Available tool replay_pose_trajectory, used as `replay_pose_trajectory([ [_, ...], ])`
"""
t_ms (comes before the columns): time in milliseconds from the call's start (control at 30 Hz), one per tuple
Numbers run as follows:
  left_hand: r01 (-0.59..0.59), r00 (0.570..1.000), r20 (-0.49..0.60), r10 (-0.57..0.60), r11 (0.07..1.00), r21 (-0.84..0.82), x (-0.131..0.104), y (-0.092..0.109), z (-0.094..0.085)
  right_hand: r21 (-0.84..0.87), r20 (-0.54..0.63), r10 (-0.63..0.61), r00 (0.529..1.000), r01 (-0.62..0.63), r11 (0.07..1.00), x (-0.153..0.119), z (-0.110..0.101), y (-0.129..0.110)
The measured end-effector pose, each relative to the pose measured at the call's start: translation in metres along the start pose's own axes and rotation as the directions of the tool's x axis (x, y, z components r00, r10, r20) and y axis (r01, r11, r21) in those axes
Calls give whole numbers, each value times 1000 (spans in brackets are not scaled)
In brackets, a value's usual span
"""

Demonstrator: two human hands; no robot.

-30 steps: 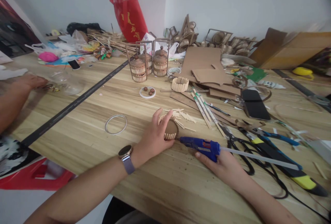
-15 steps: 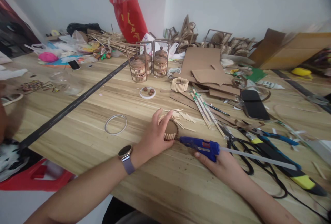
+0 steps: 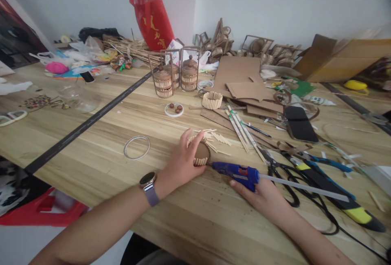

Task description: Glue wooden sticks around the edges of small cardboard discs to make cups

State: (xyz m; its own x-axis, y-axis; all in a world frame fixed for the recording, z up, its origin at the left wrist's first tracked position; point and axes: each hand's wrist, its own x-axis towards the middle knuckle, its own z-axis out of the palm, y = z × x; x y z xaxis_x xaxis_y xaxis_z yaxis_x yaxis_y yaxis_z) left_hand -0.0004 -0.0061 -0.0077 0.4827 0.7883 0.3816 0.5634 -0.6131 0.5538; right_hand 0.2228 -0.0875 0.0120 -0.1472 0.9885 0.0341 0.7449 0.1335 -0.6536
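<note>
A round cardboard piece (image 3: 202, 151) edged with short wooden sticks lies on the table, and my left hand (image 3: 183, 159) grips its left side. My right hand (image 3: 259, 193) holds a blue glue gun (image 3: 236, 172), whose nozzle touches or nearly touches the piece's right edge. A long glue stick (image 3: 305, 189) sticks out of the gun's back. Loose short sticks (image 3: 220, 138) lie just behind the round piece. Farther back stands a ring of upright sticks (image 3: 212, 100).
Scissors (image 3: 279, 175), pliers (image 3: 328, 160) and a phone (image 3: 301, 124) lie at the right. A white ring (image 3: 137, 148) is at the left. Small lidded baskets (image 3: 163, 82), cardboard sheets (image 3: 238, 71) and a red bag (image 3: 152, 20) stand or lie behind.
At the far left, the other person's arm has moved out of view, uncovering more of the white-framed object. My hands, the glue gun and the round piece look unmoved.
</note>
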Motion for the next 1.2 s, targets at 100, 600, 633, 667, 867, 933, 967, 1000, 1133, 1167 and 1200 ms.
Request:
replay_pose_trajectory([
  [100,1,1000,2,-1,1000,-4,0,0,0,10,-20,17,1000,-16,1000,1,2,0],
  [600,8,1000,19,-8,1000,-4,-1,-1,-1,339,631,104,769,-393,855,-4,-42,6],
  [633,8,1000,18,-8,1000,-6,-1,-1,-1,323,639,128,759,-416,850,-3,-42,5],
  [667,6,1000,17,-6,1000,-8,-1,-1,-1,295,632,165,758,-431,853,-3,-41,3],
  [867,-1,1000,9,1,1000,-19,-1,-2,0,-57,406,229,885,-226,973,3,-42,-1],
  [933,2,1000,11,-2,1000,-20,-1,-2,0,-202,342,198,919,-134,970,4,-44,-1],
  [967,5,1000,13,-4,1000,-21,-1,-2,-1,-269,322,206,924,-119,956,5,-45,0],
  [1000,8,1000,15,-7,1000,-23,-1,-2,-1,-327,298,224,928,-121,937,6,-46,0],
  [1133,19,1000,21,-18,999,-29,-1,-1,-2,-451,151,258,954,-166,877,13,-50,-3],
  [1167,19,1000,22,-18,999,-31,-1,-1,-2,-459,126,241,962,-159,874,16,-51,-6],
  [1200,18,1000,22,-18,999,-33,-1,0,-2,-466,109,214,971,-141,874,21,-50,-9],
])
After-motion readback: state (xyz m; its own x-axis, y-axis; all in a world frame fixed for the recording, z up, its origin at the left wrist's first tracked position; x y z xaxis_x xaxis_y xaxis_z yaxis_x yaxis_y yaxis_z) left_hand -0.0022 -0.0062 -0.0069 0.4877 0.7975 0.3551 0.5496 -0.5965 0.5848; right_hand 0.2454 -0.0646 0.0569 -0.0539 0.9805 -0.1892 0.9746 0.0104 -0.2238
